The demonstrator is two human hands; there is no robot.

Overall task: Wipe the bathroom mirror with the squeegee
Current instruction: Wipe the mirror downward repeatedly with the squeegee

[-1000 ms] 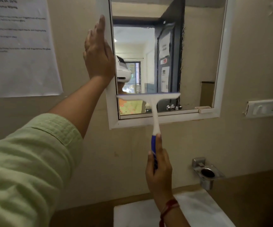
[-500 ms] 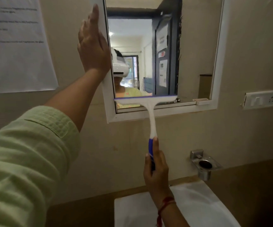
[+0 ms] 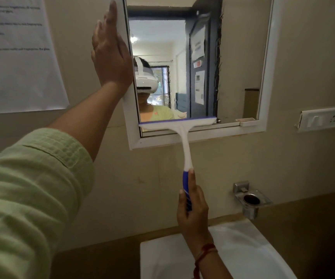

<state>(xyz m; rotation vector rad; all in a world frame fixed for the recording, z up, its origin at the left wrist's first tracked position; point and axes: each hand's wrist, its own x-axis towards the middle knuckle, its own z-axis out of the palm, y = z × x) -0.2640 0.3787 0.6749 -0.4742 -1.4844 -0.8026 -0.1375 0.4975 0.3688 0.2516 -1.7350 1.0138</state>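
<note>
- Head view: the right hand (image 3: pixel 192 214) is wrapped tight around the blue end of the squeegee (image 3: pixel 184 141) handle, low down, just over the sink (image 3: pixel 243 248).
- From that hand the handle goes up and a little to the left. At its top the blade lies flat, side to side, across the bottom of the mirror (image 3: pixel 233 57).
- The blade looks to be on the glass just above the lower frame, on the left half. Its left end is at the left frame. Its right end stops about halfway across.
- So there is almost no glass left below the blade. My guess is this stroke is near its end, and the right half needs a stroke next, off to the right of the hand.
- The left hand (image 3: pixel 112 49) is open and flat against the left frame, high up, holding nothing. It is well apart from the squeegee, so the right hand does the wiping.
</note>
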